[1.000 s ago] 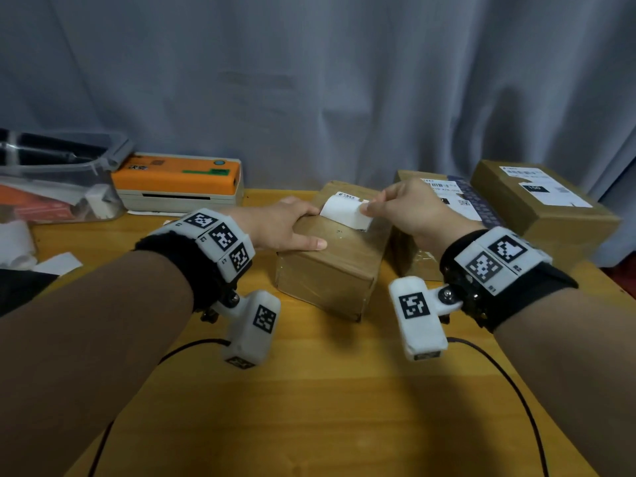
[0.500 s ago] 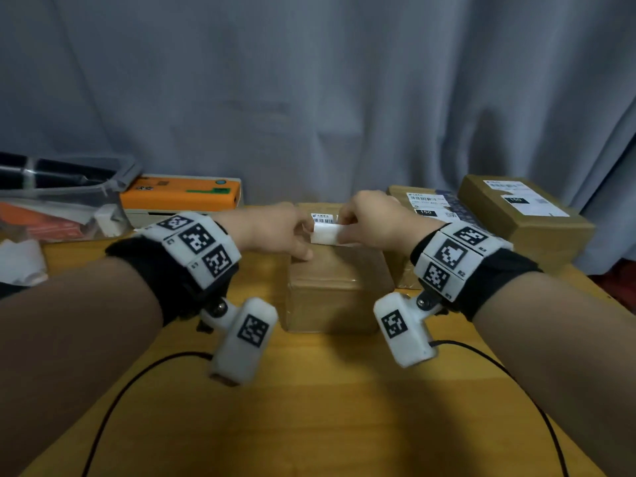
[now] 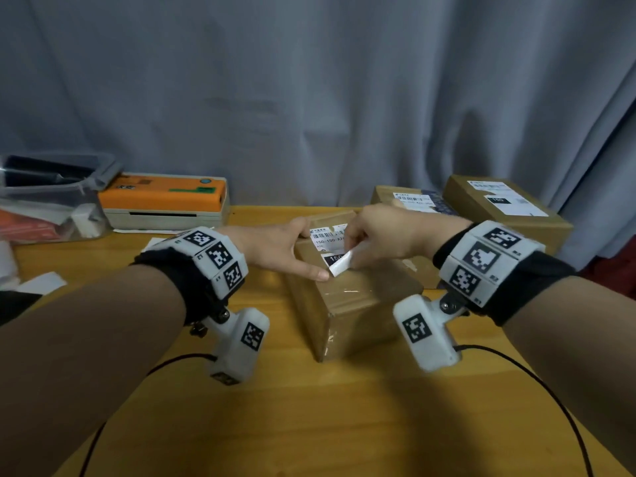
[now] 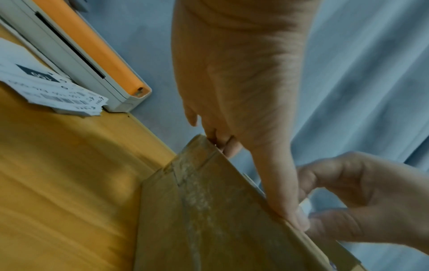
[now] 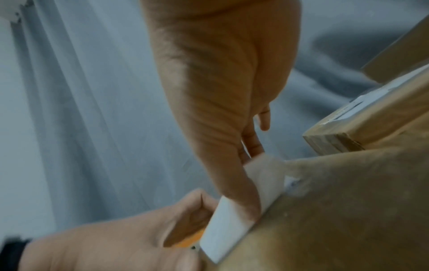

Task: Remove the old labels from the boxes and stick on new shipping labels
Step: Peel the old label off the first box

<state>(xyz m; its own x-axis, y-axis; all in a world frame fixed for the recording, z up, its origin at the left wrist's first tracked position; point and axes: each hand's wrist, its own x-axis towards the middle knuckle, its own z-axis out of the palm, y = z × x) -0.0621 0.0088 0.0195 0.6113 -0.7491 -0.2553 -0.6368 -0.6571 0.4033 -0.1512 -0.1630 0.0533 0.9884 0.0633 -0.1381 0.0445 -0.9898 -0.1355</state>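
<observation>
Head view high, forward-down — wrist views close, sharing the box (image 3: 347, 304).

Bare forearms. Black wristbands (image 3: 179, 270) topped with white blocks bearing black square markers; white marker-tagged camera pods (image 3: 237, 342) hung beneath on screwed joints, trailing black cables (image 3: 537, 383).

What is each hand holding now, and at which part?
The right hand pinches the lifted near edge of the label. The left hand holds nothing; it presses the box top.
</observation>
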